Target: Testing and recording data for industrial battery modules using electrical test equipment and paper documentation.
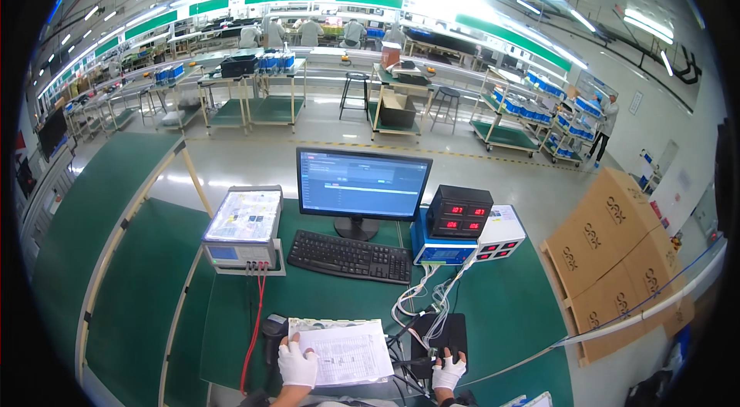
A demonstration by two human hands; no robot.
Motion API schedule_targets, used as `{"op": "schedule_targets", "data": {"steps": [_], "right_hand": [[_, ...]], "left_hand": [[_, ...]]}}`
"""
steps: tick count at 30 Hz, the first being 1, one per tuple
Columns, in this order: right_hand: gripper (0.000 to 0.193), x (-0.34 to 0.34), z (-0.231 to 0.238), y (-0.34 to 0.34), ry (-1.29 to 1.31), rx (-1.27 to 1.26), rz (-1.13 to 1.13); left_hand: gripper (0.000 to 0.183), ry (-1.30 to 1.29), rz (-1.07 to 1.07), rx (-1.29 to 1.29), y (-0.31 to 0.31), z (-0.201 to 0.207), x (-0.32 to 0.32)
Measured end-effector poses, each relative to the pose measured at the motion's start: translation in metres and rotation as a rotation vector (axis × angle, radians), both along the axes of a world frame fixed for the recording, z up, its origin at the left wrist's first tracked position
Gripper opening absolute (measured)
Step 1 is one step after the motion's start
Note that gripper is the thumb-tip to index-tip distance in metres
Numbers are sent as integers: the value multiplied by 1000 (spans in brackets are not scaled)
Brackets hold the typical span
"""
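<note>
My left hand (pixel 297 366), in a white glove with bare fingertips, grips the left edge of a printed sheet of paper (pixel 351 357). Beneath the sheet, the edge of a pale flat piece (pixel 333 323) shows at the top; its kind is hidden. My right hand (pixel 448 372), gloved the same way, curls over a small dark thing that looks like a computer mouse (pixel 455 356), on a black mouse pad (pixel 451 327). Cables and connectors (pixel 420 341) lie between the sheet and the right hand. A dark handheld scanner (pixel 273 330) lies left of the sheet.
On the green table (pixel 509 314) stand a monitor (pixel 364 183), a keyboard (pixel 351 257), a grey test instrument (pixel 245 233) with red leads (pixel 257 322), and stacked meters (pixel 460 212) on a blue box (pixel 439 249). Cartons (pixel 617 253) stand at the right. People and carts are farther off.
</note>
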State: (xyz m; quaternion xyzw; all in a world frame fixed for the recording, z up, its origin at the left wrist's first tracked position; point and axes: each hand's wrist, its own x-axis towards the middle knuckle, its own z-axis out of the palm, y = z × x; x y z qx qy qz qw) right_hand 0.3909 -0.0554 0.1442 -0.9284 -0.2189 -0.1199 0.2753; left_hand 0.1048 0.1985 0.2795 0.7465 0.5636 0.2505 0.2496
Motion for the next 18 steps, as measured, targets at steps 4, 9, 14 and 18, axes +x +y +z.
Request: {"op": "schedule_targets", "data": {"steps": [4, 9, 14, 18], "right_hand": [[48, -1, 3, 2, -11, -25, -29], [47, -4, 3, 2, -21, -44, -43], [47, -3, 2, 2, -9, -52, -66], [47, -4, 4, 3, -4, -57, -68]], "left_hand": [[52, -7, -7, 14, -1, 4, 1], [52, 2, -5, 13, -1, 2, -1], [53, 12, -10, -5, 0, 3, -1], [52, 9, 1, -17, -1, 5, 0]]}}
